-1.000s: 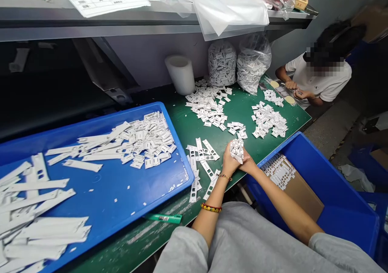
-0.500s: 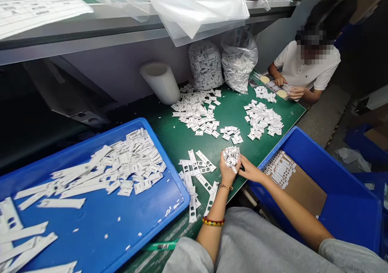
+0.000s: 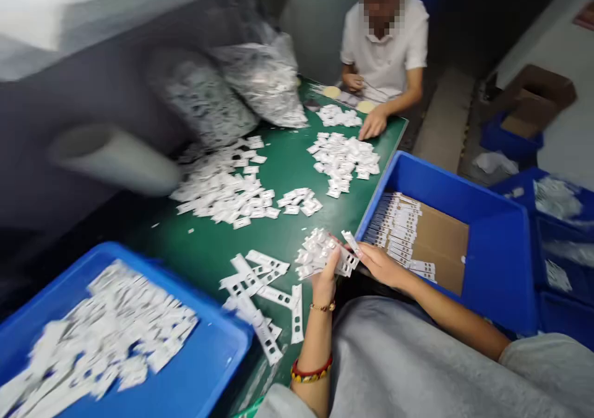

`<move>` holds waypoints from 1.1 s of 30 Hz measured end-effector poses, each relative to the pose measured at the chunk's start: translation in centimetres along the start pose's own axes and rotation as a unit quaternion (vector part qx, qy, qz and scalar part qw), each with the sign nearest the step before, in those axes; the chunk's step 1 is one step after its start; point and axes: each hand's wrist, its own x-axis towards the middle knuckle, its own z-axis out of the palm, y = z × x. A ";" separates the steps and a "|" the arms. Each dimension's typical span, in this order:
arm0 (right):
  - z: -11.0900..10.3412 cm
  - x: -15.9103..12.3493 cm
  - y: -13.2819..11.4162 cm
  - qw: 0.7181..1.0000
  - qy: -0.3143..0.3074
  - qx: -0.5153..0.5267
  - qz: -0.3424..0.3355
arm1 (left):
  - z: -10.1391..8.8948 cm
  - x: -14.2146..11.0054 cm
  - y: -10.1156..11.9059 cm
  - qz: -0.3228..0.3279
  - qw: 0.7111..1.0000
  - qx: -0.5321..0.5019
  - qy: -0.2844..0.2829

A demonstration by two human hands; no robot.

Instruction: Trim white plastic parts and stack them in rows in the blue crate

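Observation:
My left hand (image 3: 327,277) is closed round a bundle of white plastic strips (image 3: 319,252), their ends fanned out and square holes showing near my thumb. Just right of it, my right hand (image 3: 381,264) pinches a single white strip (image 3: 351,243) that stands tilted, apart from most of the bundle. Loose strips with square holes (image 3: 275,295) lie crossed on the green table (image 3: 204,244) left of my left hand. Beside my right hand is a deep blue bin (image 3: 503,257), where rows of white strips (image 3: 401,226) lie on brown cardboard (image 3: 443,244).
At lower left a blue tray (image 3: 204,365) holds piled white pieces. Several heaps of small white pieces (image 3: 227,186) cover parts of the table. Filled clear bags (image 3: 266,83) and a white roll (image 3: 120,158) stand behind. Across the table, a co-worker's hand (image 3: 374,122) touches near a heap.
My view has swung right. My right hand has drawn away from the bundle and now holds one strip. The bundle has tilted and fanned out. The co-worker's hand has reached toward a heap.

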 end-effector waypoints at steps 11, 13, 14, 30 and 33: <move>-8.7 -22.9 8.6 0.916 0.277 -0.048 0.286 | 6.2 -6.4 -6.6 -0.212 0.973 -0.069 -0.054; -11.3 -25.8 11.0 0.882 0.323 -0.050 0.340 | 7.5 -6.5 -7.6 -0.214 0.974 -0.053 -0.057; -12.6 -26.8 12.1 0.875 0.322 -0.051 0.357 | 8.3 -6.4 -8.0 -0.215 0.974 -0.047 -0.059; -17.9 -21.0 27.6 0.903 0.102 -0.171 0.381 | 16.5 -0.9 -14.5 -0.243 0.965 -0.049 -0.081; -17.4 -20.6 28.2 0.910 0.113 -0.194 0.348 | 16.4 -0.9 -14.5 -0.239 0.967 -0.040 -0.083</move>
